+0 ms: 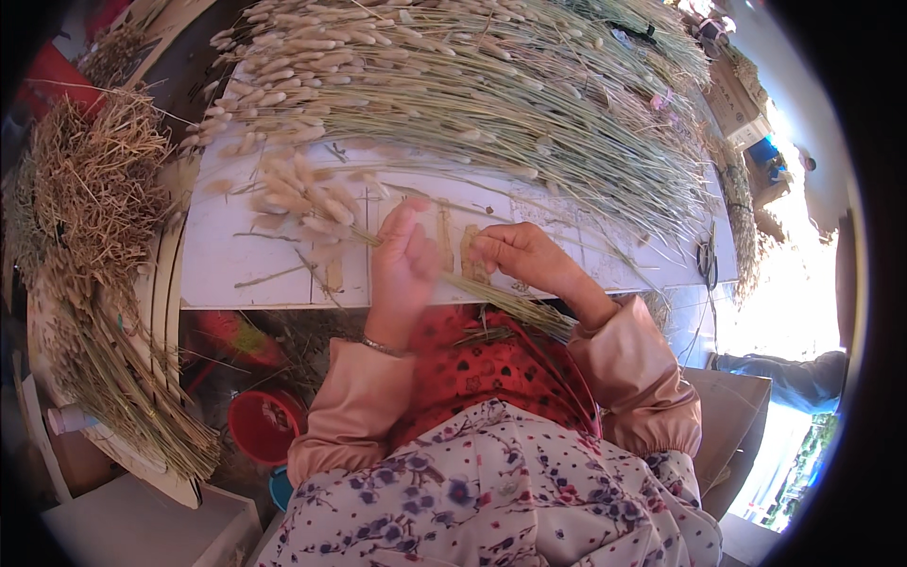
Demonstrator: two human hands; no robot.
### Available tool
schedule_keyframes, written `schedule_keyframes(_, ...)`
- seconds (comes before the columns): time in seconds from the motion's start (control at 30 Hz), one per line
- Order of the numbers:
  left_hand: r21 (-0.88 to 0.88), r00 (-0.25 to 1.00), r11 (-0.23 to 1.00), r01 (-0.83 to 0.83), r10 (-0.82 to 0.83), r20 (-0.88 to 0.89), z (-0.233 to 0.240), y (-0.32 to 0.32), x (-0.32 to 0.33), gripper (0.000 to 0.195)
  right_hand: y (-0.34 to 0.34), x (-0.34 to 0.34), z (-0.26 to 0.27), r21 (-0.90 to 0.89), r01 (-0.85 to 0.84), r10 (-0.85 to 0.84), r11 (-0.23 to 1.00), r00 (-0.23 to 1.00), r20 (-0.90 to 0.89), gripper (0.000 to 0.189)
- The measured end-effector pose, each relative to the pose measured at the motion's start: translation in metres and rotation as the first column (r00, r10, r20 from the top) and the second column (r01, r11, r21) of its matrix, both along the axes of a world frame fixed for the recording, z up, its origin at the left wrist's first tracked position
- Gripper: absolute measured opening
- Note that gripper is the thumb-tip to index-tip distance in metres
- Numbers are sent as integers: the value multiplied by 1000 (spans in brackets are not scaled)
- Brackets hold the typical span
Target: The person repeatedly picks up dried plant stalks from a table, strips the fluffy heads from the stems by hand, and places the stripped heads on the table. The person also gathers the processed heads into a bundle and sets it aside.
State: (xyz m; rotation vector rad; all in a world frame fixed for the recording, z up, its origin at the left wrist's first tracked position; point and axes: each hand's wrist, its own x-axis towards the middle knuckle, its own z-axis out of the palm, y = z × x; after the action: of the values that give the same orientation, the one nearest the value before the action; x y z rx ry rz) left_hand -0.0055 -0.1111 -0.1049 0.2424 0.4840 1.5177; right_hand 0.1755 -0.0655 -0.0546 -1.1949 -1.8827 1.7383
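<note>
My left hand (407, 248), a little blurred, is closed around a small bunch of dried bunny-tail grass (305, 195), its fluffy heads pointing left and its stems running right, down past the table's front edge. Right of it, my right hand (506, 248) is raised just above those stems with its fingers curled and thumb against them; whether something thin is between the fingertips I cannot tell. Behind both hands a thick layer of the same grass (453, 113) lies across the white table (212, 262), heads to the left, stems to the right. A few loose stems (273, 276) lie at the front left.
A heap of dry straw (99, 163) and a tied grass bundle (142, 397) stand on the left. Below the table is a red bucket (266, 427). A black cord loop (706, 262) hangs at the table's right corner. Cardboard boxes (733, 103) stand at the back right.
</note>
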Motion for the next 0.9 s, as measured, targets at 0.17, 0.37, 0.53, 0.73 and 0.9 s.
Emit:
schedule_keyframes(0.17, -6, 1000, 1000, -2, 2, -21, -1, 0, 1, 15, -7, -9, -17, 92, 63, -52, 994, 991, -122, 14)
schedule_keyframes(0.37, 50, 1000, 999, -5, 5, 12, -3, 0, 0, 13, -12, -11, -38, 165, 444, -365, 881, 859, -360, 16)
schedule_keyframes(0.53, 64, 999, 998, -9, 7, 31, -5, 0, -1, 13, -24, 59, -25, -155, 404, -433, 901, 828, -356, 16)
schedule_keyframes(0.73, 34, 999, 999, -8, 6, 47, -5, 0, 0, 13, -12, 125, 29, 661, -161, -251, 733, 839, 482, 24)
schedule_keyframes(0.9, 31, 1000, 999, -16, 16, -10, -5, 1, 0, 15, 26, 60, 6, 912, -120, -285, 393, 927, 244, 27)
